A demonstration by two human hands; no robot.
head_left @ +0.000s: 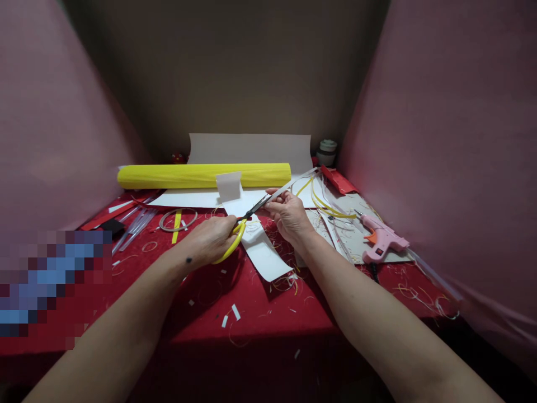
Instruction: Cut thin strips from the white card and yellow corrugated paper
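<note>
Yellow-handled scissors (232, 244) are in my left hand (215, 239), whose fingers are closed round the handles. Their dark blades point up and right, toward the fingers of my right hand (289, 215). Between its thumb and fingers my right hand pinches a thin white strip (298, 182), which stretches up and right. The blade tips lie at the strip's near end; whether they touch it is too small to tell. Beneath the scissors a curled white paper piece (267, 257) rests on the red cloth, its upper end bent up.
A yellow corrugated roll (201, 176) lies across a large white sheet (251, 146) at the back. On the right, a pink glue gun (384, 238) sits on a grey board (356, 252). Clear sticks (136, 226) and a ring (163, 226) lie left; scraps litter the red cloth (260, 319).
</note>
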